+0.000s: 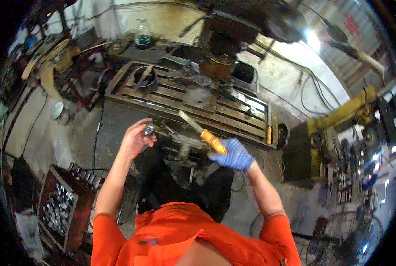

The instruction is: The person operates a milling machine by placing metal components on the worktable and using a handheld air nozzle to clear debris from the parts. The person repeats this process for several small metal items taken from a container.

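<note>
My left hand (pixel 134 139) is bare and raised in front of me, its fingers pinching a small shiny round metal part (pixel 149 129). My right hand (pixel 234 154) wears a blue glove and grips the orange handle of a flat metal file (pixel 202 131), whose blade points up and left toward the slotted machine table (pixel 171 95). The two hands are apart, with the file tip between them. Both hover above the front edge of the machine table.
A milling machine head (pixel 227 40) stands over the slotted table, which carries a round ring (pixel 145 76) and a disc (pixel 199 96). A plastic bottle (pixel 142 34) stands behind. A crate of metal parts (pixel 58 208) sits lower left; a yellow machine (pixel 335 119) stands right.
</note>
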The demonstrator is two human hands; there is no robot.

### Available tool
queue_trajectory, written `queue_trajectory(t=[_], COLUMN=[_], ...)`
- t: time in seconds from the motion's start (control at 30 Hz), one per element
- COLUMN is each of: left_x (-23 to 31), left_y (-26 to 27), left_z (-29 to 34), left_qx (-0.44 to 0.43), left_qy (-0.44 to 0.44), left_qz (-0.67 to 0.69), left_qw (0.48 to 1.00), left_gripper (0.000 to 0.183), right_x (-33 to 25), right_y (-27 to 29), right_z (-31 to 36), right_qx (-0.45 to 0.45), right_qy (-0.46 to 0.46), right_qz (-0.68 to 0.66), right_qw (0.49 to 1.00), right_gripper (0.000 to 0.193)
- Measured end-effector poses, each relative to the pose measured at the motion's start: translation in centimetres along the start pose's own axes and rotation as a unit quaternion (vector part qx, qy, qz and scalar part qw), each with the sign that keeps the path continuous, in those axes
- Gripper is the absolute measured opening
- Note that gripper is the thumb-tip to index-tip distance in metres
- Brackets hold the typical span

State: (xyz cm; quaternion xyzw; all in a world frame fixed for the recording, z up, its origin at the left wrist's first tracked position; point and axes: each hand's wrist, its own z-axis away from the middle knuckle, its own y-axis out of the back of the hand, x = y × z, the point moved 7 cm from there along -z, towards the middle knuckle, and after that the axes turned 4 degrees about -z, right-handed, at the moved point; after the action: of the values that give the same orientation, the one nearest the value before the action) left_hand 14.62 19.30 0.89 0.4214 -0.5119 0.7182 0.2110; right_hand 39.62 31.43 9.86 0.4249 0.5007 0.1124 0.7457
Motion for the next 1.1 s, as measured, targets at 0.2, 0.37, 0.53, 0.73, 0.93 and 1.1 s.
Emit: queue_trajectory(t=[0.2, 0.37, 0.53, 0.73, 0.93, 1.1], left_x=[0.2, -0.1, -0.6, -0.4, -2.3, -1.7], left_y=[-3.0, -6.2, -9.5, -15.0, -15.2, -16.1], left_z=[-3.7, -6.4, -9.4, -15.2, -18.3, -18.7], left_qx=[-0.025, -0.061, -0.101, -0.103, -0.067, -0.041], left_qy=[0.013, 0.003, -0.001, -0.229, -0.366, -0.328], left_qz=[-0.068, -0.104, -0.167, -0.671, -0.724, -0.763], left_qw=[0.997, 0.993, 0.981, 0.698, 0.581, 0.556], left_gripper=[0.036, 0.029, 0.017, 0.021, 0.016, 0.016], right_x=[12.1, 16.1, 17.1, 18.6, 19.7, 20.2], right_y=[3.3, -0.8, -2.4, -1.7, 0.0, 1.3], right_z=[-2.1, -3.2, -3.3, 1.2, 5.7, 9.6], right_qx=[0.086, 0.156, 0.131, 0.177, 0.243, 0.255], right_qy=[-0.112, -0.104, -0.230, -0.211, -0.178, -0.211], right_qz=[-0.161, -0.207, 0.146, 0.024, -0.039, -0.065], right_qw=[0.977, 0.960, 0.953, 0.961, 0.953, 0.941], right_gripper=[0.030, 0.027, 0.040, 0.049, 0.038, 0.034])
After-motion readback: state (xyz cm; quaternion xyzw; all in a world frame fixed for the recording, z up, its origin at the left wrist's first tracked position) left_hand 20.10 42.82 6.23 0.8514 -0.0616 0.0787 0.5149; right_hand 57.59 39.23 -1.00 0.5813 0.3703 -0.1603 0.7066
